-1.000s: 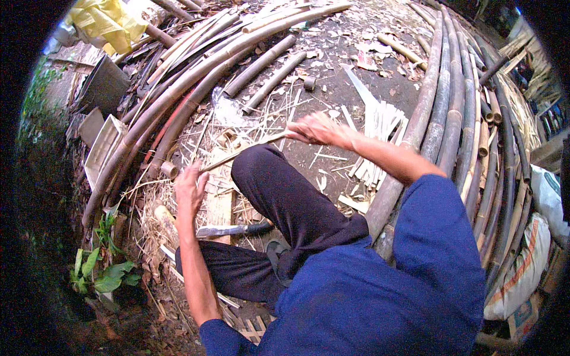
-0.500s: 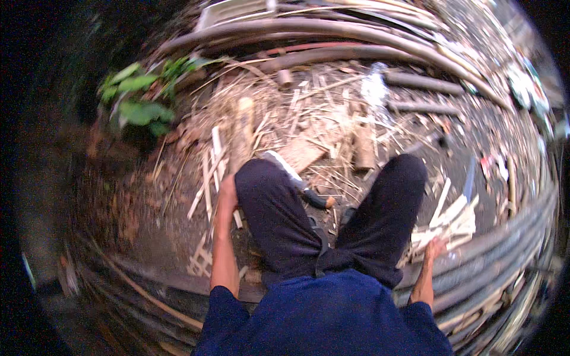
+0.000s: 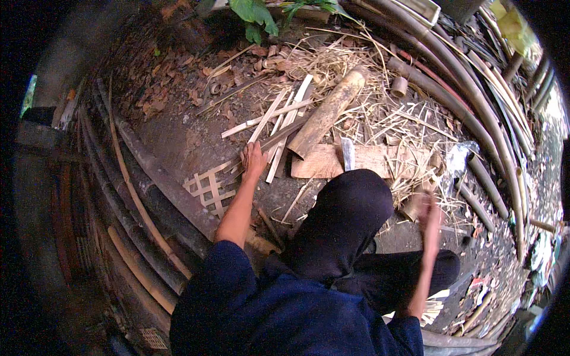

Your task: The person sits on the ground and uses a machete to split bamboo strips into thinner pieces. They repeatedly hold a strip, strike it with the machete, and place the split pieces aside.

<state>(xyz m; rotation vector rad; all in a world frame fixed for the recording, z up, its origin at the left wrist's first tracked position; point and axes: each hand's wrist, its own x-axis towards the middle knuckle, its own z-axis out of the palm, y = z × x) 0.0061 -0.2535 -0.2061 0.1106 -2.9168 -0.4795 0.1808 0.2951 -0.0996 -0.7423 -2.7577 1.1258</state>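
To the left of my knees, my left hand closes around the near end of a dark brown bamboo strip. Pale split bamboo strips lie loose beside it. Just left of that hand is a small open lattice of crossed strips. My right hand is raised near my right knee, smeared by motion, so its fingers cannot be read. A knife blade rests against a flat wooden board, its handle hidden behind my knee. A thick bamboo piece lies across the board's left end.
Thin shavings litter the ground around the board. Long bamboo poles curve along the far right, and more poles run along the left. Clear plastic lies right of the board. A leafy plant grows at the far edge.
My view and body have swung left. My left hand has gone from beside my knee to the brown strip. My right hand has left the pale strips at the right and come up near my knee.
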